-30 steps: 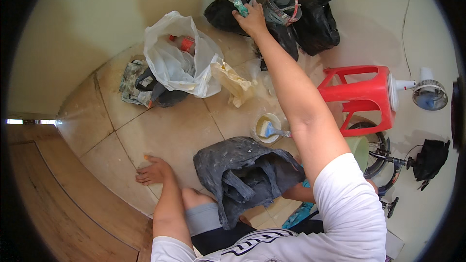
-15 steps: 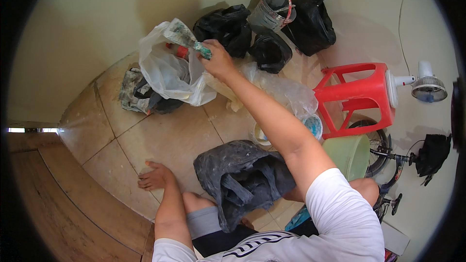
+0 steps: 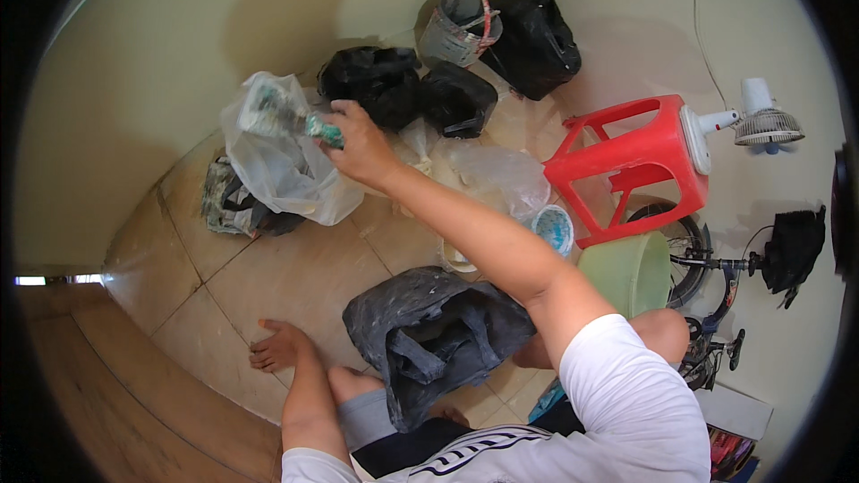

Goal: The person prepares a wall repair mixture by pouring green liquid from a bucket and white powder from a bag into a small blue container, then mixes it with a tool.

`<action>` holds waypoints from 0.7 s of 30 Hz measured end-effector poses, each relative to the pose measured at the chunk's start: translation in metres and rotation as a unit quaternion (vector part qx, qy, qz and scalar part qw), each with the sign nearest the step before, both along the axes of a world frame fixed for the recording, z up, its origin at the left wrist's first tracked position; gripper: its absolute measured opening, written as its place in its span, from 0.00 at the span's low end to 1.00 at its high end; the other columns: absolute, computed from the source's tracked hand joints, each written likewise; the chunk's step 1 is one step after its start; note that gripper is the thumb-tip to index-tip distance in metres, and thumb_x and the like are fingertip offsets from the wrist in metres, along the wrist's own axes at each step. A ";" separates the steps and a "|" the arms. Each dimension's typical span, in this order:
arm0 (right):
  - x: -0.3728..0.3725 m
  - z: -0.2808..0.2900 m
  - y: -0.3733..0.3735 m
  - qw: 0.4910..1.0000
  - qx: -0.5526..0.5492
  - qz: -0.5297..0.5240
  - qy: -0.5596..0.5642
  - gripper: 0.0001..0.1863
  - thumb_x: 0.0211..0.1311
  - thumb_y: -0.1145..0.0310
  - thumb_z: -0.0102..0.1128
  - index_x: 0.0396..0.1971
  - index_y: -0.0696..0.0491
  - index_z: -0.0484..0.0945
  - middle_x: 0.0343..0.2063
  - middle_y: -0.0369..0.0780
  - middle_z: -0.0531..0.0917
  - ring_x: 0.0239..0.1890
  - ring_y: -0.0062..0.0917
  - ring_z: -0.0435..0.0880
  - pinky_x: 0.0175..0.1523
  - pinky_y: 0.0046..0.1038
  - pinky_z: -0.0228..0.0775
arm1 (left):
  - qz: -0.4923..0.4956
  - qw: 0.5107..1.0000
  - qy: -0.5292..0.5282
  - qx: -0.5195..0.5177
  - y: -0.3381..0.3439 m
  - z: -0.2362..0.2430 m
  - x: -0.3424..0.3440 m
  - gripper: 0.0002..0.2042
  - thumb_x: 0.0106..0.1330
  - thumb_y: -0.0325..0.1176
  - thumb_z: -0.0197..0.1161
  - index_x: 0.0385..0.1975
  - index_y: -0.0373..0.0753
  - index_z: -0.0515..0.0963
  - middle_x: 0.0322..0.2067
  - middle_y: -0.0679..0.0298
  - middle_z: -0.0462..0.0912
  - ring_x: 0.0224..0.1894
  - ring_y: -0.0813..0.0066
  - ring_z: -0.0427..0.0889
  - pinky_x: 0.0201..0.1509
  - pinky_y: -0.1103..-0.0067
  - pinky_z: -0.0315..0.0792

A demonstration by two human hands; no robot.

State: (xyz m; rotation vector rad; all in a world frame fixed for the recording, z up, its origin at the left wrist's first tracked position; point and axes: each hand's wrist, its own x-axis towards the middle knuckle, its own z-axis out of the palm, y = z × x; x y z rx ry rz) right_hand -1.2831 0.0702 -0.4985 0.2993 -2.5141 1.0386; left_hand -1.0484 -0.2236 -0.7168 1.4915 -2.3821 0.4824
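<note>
My right hand (image 3: 361, 145) grips a putty knife (image 3: 284, 114) by its green, paint-smeared handle. Its wide, crusted blade points left, over the mouth of a translucent white plastic bag (image 3: 309, 183). On the tiled floor at the left rests my left hand (image 3: 276, 346), palm down with the fingers spread and nothing in it. In front of my body, between my knees, sits a dusty black bag (image 3: 380, 304) with its mouth and handles facing me. A stained bundle (image 3: 221, 197) lies beside the white bag, partly covered by it.
Black bags (image 3: 367, 80) and a paint-stained bucket (image 3: 452, 36) stand by the far wall. To the right are a red stool (image 3: 667, 165), a pale green tub (image 3: 631, 277), a blue-stained white pot (image 3: 553, 231), a fan (image 3: 769, 125) and a bicycle (image 3: 689, 259). Brown wood panelling (image 3: 125, 385) borders the left.
My right hand has shifted left and a little nearer with the putty knife, whose blade now lies more level across the white bag. The left hand stays planted on the floor. The view has shifted slightly.
</note>
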 end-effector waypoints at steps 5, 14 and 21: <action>-0.027 0.047 0.104 0.996 0.022 -0.079 0.043 0.19 0.60 0.61 0.68 0.43 0.61 0.81 0.50 0.52 0.77 0.53 0.46 0.78 0.59 0.37 0.70 | 0.004 1.000 -0.011 -0.023 -0.001 -0.001 0.001 0.37 0.69 0.65 0.48 0.52 0.29 0.72 0.55 0.42 0.70 0.63 0.43 0.68 0.62 0.55 0.63; -0.112 0.031 0.348 0.942 0.054 -0.331 -0.010 0.20 0.58 0.53 0.67 0.32 0.58 0.83 0.27 0.47 0.85 0.32 0.38 0.85 0.40 0.37 0.74 | 0.019 0.997 -0.050 0.048 0.007 -0.006 -0.003 0.39 0.72 0.63 0.44 0.59 0.26 0.67 0.60 0.37 0.68 0.66 0.42 0.64 0.66 0.56 0.60; -0.143 0.000 0.331 0.946 -0.200 -0.202 -0.156 0.18 0.60 0.54 0.68 0.38 0.55 0.85 0.33 0.38 0.87 0.36 0.23 0.84 0.46 0.25 0.74 | 0.022 0.995 -0.025 0.098 0.008 0.009 -0.003 0.38 0.72 0.63 0.43 0.59 0.27 0.67 0.60 0.39 0.69 0.66 0.45 0.64 0.67 0.55 0.60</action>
